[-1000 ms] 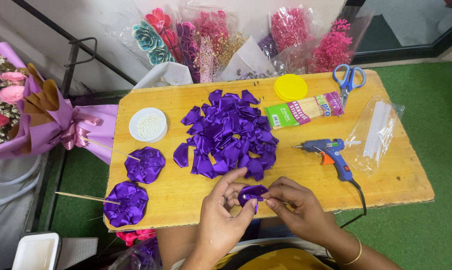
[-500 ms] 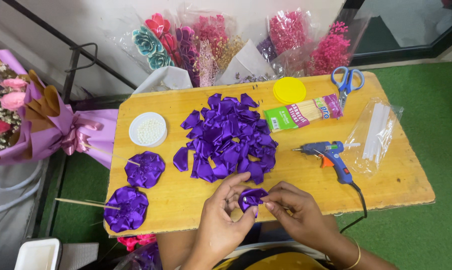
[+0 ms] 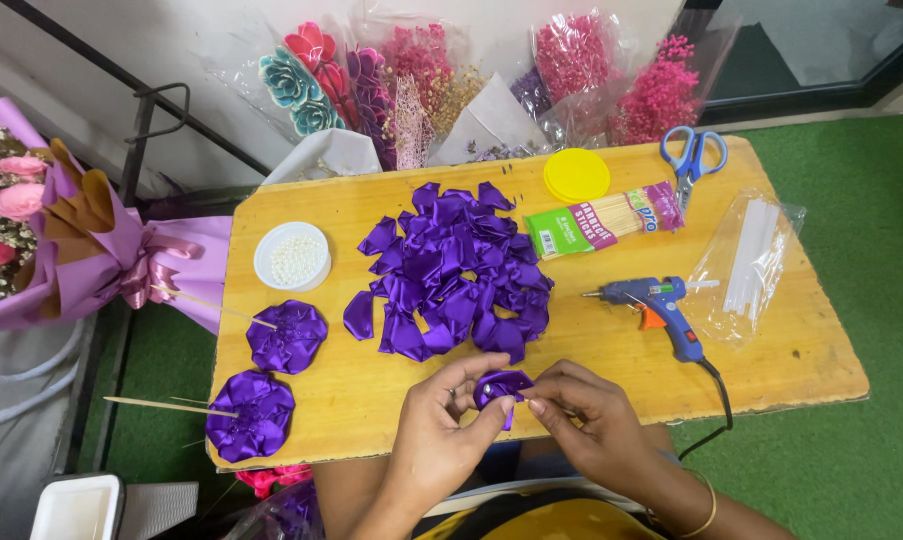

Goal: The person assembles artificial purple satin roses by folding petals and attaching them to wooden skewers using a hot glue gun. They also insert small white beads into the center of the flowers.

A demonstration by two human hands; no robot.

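white dish [image 3: 267, 243] of pearl beads [image 3: 296, 260] beside purple petals [image 3: 449, 275]

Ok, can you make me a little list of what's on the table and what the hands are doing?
left hand: pinching a purple ribbon piece
right hand: pinching the same piece
middle of table: pile of purple petals
left side: two finished purple flowers on sticks, bowl of white beads
right side: blue glue gun, scissors, yellow lid
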